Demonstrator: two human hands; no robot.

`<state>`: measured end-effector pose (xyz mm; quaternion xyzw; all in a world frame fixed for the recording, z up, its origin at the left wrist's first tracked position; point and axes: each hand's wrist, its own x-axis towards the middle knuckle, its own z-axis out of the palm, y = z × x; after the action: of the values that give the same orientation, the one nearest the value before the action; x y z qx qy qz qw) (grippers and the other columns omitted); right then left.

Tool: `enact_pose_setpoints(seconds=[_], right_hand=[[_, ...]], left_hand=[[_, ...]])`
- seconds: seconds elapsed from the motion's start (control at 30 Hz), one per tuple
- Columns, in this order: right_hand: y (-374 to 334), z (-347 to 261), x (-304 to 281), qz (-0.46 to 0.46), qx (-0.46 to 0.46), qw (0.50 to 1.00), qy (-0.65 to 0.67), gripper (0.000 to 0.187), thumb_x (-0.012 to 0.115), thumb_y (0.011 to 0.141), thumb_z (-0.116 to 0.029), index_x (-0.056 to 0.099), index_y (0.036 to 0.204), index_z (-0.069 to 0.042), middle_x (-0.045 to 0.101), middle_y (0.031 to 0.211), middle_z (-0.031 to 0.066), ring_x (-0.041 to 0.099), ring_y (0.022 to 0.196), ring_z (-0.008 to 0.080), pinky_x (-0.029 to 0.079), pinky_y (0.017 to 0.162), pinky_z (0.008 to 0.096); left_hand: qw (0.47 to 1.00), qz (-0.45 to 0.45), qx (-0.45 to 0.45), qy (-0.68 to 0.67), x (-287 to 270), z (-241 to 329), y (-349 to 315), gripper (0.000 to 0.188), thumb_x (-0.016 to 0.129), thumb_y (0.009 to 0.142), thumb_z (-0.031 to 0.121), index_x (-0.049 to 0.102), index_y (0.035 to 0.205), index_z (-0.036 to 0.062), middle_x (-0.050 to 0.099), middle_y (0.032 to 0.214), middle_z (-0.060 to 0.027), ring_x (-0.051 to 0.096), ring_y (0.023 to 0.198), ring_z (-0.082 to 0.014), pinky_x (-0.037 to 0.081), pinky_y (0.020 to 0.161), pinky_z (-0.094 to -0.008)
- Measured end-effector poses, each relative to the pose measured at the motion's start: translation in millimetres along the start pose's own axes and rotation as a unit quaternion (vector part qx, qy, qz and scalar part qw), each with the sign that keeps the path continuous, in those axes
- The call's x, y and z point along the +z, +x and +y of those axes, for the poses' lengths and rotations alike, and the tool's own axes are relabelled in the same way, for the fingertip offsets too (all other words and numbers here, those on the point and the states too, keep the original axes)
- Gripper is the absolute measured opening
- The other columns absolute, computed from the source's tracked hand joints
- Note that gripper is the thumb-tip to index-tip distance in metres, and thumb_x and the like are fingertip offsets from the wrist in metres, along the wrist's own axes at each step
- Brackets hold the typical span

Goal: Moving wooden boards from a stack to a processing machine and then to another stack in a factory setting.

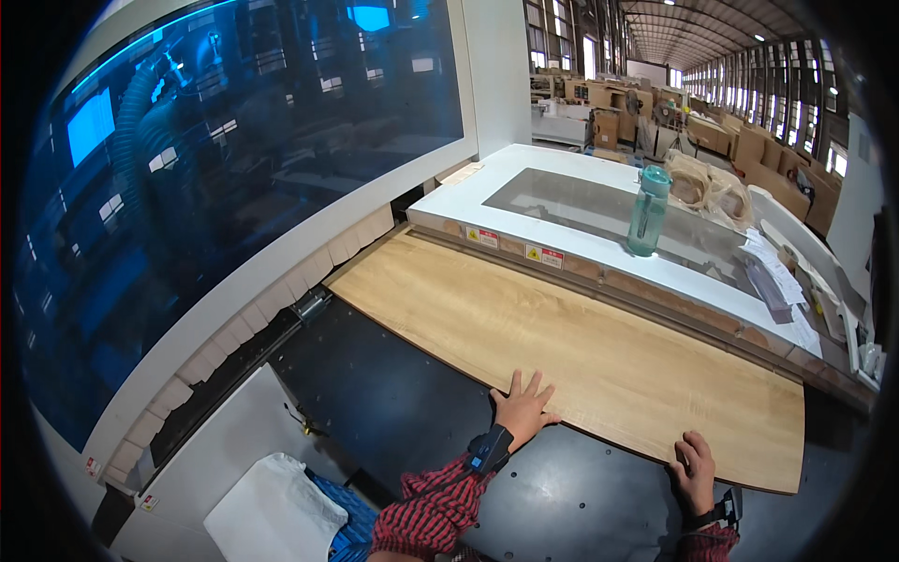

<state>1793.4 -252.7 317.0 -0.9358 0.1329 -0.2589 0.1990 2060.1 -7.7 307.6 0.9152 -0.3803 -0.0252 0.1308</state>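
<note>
A long light wood-grain board [599, 347] lies slantwise on the dark machine table [412, 365], its far end reaching the strip curtain of the machine. My left hand [521, 409] rests on the board's near edge, with the fingers spread and pointing away from me. Farther right, my right hand [695, 473] is at the same near edge, its fingers bent over the board's top face. Part of its thumb side is hard to make out. Both wrists carry a dark strapped device.
Along the board's far side runs a white machine cover [562, 178] bearing a green water bottle [648, 214] and papers [777, 281]. At left stands a dark blue machine window [253, 169] above pale curtain strips [351, 245]. A white bag [276, 510] is at lower left.
</note>
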Motion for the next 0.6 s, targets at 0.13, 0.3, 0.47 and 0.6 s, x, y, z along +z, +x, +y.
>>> enact_pose_setpoints(seconds=[0.13, 0.3, 0.47, 0.6], right_hand=[[-4.0, 2.3, 3.2, 0.004, 0.007, 1.000, -0.005, 0.036, 0.065, 0.061, -0.004, 0.056, 0.096, 0.000, 0.050, 0.112, 0.0165, 0.045, 0.110, 0.0343, 0.037, 0.093, 0.0382], [0.5, -9.6, -1.1, 0.006, 0.033, 0.999, -0.013, 0.035, 0.065, 0.062, -0.004, 0.056, 0.097, -0.001, 0.050, 0.112, 0.0166, 0.045, 0.110, 0.0338, 0.038, 0.093, 0.0389], [8.4, -15.7, 2.1, -0.013, 0.000, 1.000, -0.015, 0.035, 0.065, 0.063, -0.005, 0.056, 0.096, -0.001, 0.051, 0.111, 0.0159, 0.045, 0.109, 0.0338, 0.038, 0.091, 0.0388], [2.8, 4.1, -4.4, 0.007, -0.027, 0.999, -0.023, 0.032, 0.065, 0.064, -0.007, 0.055, 0.094, -0.002, 0.050, 0.107, 0.0161, 0.046, 0.105, 0.0341, 0.039, 0.088, 0.0391]], left_hand=[[1.000, 0.000, 0.004, 0.006, -2.0, 0.7, -2.4, 0.061, 0.051, 0.076, 0.053, 0.041, 0.127, 0.0194, 0.023, 0.141, -0.0087, 0.013, 0.129, -0.0382, 0.020, 0.084, -0.0730], [1.000, 0.004, 0.007, 0.012, -0.1, -0.7, 0.1, 0.061, 0.049, 0.077, 0.055, 0.042, 0.126, 0.0192, 0.024, 0.140, -0.0080, 0.015, 0.129, -0.0378, 0.021, 0.084, -0.0724], [0.999, 0.005, -0.010, 0.030, -2.6, -11.2, -6.4, 0.062, 0.050, 0.076, 0.056, 0.042, 0.126, 0.0209, 0.026, 0.140, -0.0074, 0.015, 0.129, -0.0369, 0.021, 0.085, -0.0714], [1.000, -0.002, 0.002, 0.028, -3.8, 5.9, 6.3, 0.063, 0.052, 0.074, 0.056, 0.044, 0.125, 0.0194, 0.028, 0.139, -0.0081, 0.020, 0.128, -0.0363, 0.024, 0.087, -0.0690]])
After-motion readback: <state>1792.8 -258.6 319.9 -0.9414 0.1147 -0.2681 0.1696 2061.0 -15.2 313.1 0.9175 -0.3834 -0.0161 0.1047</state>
